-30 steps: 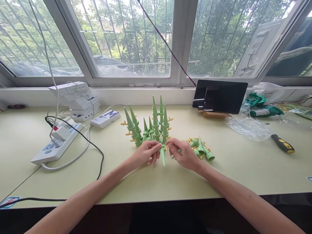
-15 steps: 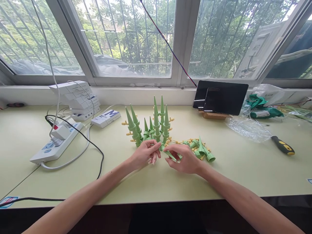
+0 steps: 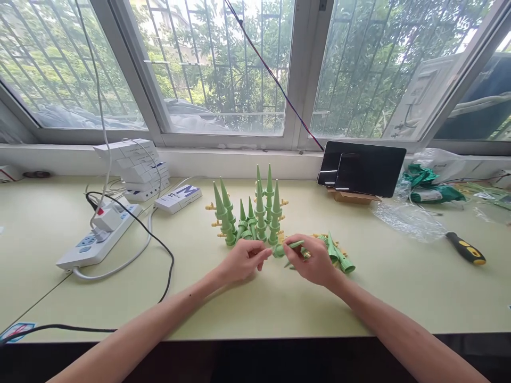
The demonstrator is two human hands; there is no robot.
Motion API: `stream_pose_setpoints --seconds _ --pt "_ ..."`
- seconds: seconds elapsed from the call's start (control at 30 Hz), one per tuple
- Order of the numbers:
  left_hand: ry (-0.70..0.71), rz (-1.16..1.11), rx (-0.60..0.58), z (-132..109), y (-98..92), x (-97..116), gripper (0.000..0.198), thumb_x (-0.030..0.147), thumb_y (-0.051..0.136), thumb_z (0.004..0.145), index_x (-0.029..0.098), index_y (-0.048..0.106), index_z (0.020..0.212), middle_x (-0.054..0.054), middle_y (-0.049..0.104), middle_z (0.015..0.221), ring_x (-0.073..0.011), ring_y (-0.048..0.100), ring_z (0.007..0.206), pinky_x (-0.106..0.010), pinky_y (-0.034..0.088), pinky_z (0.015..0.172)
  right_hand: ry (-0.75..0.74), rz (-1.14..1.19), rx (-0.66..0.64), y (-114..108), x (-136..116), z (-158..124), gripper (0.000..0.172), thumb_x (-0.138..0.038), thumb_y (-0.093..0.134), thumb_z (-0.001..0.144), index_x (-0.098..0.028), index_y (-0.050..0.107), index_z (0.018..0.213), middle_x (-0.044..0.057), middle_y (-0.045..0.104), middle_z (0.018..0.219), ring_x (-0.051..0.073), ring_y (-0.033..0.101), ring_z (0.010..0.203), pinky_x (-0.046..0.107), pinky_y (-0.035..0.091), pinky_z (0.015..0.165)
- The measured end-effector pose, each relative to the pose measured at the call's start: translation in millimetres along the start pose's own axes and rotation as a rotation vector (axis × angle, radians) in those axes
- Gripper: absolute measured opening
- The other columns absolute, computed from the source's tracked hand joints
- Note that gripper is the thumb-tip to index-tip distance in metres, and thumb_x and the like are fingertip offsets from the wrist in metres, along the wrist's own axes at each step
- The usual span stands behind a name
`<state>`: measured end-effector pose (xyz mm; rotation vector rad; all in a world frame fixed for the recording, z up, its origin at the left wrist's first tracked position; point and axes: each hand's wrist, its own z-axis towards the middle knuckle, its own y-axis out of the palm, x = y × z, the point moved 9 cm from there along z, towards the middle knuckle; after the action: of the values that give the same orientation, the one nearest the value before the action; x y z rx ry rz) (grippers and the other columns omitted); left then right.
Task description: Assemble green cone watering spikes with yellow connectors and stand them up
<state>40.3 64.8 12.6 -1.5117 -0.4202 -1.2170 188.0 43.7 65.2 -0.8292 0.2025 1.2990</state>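
My right hand [image 3: 313, 260] pinches a green plastic watering spike [image 3: 279, 251], with its narrow tip pointing up to the right. My left hand [image 3: 245, 259] is closed, thumb against fingers, at the wide end of that spike. Whatever lies between its fingertips is too small and covered to make out. Behind my hands stand several stacked green watering spikes [image 3: 260, 210], with small yellow valves [image 3: 211, 206] sticking out at their sides. To the right of my right hand lies a pile of loose green spikes [image 3: 344, 261] with yellow valves among them.
At left are a white power strip [image 3: 93, 247] with cables, stacked white boxes [image 3: 133, 167] and a flat white box [image 3: 179, 199]. A black tablet [image 3: 371, 173] stands at back right. Farther right lie clear plastic wrap [image 3: 409, 221] and a black-and-yellow screwdriver [image 3: 466, 248].
The spike has turned from pointing down right to pointing up right. My right hand has closed on it, while my left fingertips have moved to its wide end. The view has shifted slightly.
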Motion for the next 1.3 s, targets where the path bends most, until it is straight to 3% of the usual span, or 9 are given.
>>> stream_pose_setpoints --seconds 0.1,0.2,0.37,0.5,0.57,0.67,0.77,0.97,1.3 --pt "0.175 0.203 0.031 -1 -0.6 11 0.047 0.040 0.050 0.095 0.016 0.042 0.055 0.003 0.047 0.048 -0.0069 0.034 0.044 -0.023 0.029 0.049 -0.035 -0.111 0.048 -15 -4 6 0.010 -0.022 0.054 0.088 -0.019 0.061 0.081 0.003 0.065 0.067 0.009 0.049 0.047 0.023 0.043 0.048" --pt "0.243 0.260 0.007 -3 2.7 15 0.045 0.036 0.049 0.095 0.017 0.038 0.055 0.005 0.035 0.048 -0.0082 0.025 0.047 -0.025 0.024 0.049 -0.017 -0.224 0.124 -37 -4 16 0.012 -0.025 0.055 0.088 -0.019 0.062 0.080 0.003 0.066 0.068 0.010 0.049 0.048 0.024 0.045 0.052" --pt "0.293 0.296 0.001 -4 3.4 21 0.044 0.033 0.049 0.094 0.018 0.035 0.056 0.006 0.020 0.052 -0.0100 0.016 0.051 -0.027 0.019 0.050 0.199 -0.261 0.143 -64 28 45 0.017 -0.030 0.056 0.086 -0.016 0.064 0.082 0.000 0.060 0.059 0.011 0.051 0.051 0.024 0.044 0.055" --pt "0.303 0.308 -0.004 -4 3.6 20 0.044 0.033 0.049 0.094 0.018 0.035 0.056 0.006 0.021 0.052 -0.0097 0.017 0.050 -0.027 0.020 0.051 0.354 -0.330 -0.027 -51 71 65 0.018 -0.028 0.057 0.080 -0.014 0.066 0.073 0.000 0.057 0.056 0.012 0.048 0.052 0.024 0.036 0.052" --pt "0.299 0.302 -0.004 -3 3.5 17 0.044 0.035 0.049 0.095 0.018 0.036 0.056 0.006 0.024 0.051 -0.0096 0.019 0.049 -0.027 0.020 0.051 0.370 -0.349 -0.132 -35 87 71 0.018 -0.025 0.055 0.079 -0.014 0.065 0.070 0.000 0.056 0.056 0.011 0.046 0.052 0.024 0.034 0.053" --pt "0.301 0.318 -0.005 -3 3.9 14 0.045 0.037 0.047 0.095 0.018 0.037 0.056 0.005 0.025 0.051 -0.0095 0.020 0.049 -0.027 0.021 0.051 0.377 -0.355 -0.174 -19 102 77 0.016 -0.023 0.054 0.078 -0.014 0.063 0.068 0.000 0.055 0.057 0.011 0.046 0.053 0.023 0.033 0.053" --pt "0.304 0.332 -0.012 -3 4.8 14 0.045 0.037 0.046 0.096 0.018 0.036 0.056 0.005 0.025 0.051 -0.0094 0.021 0.049 -0.027 0.022 0.051 0.368 -0.363 -0.183 -8 109 80 0.016 -0.022 0.053 0.079 -0.014 0.061 0.067 0.000 0.055 0.058 0.011 0.045 0.055 0.023 0.032 0.054" --pt "0.292 0.368 -0.026 -4 6.1 17 0.045 0.037 0.046 0.096 0.018 0.029 0.059 0.006 0.021 0.052 -0.0098 0.019 0.050 -0.026 0.022 0.052 0.336 -0.327 -0.338 16 114 76 0.012 -0.020 0.056 0.080 -0.014 0.064 0.073 -0.001 0.056 0.061 0.010 0.044 0.057 0.022 0.032 0.056" --pt "0.307 0.389 -0.030 -4 7.4 15 0.044 0.035 0.046 0.097 0.018 0.030 0.059 0.006 0.024 0.052 -0.0097 0.020 0.049 -0.026 0.021 0.052 0.361 -0.325 -0.390 19 111 70 0.012 -0.020 0.057 0.082 -0.013 0.065 0.078 0.001 0.060 0.063 0.011 0.047 0.058 0.023 0.033 0.057"
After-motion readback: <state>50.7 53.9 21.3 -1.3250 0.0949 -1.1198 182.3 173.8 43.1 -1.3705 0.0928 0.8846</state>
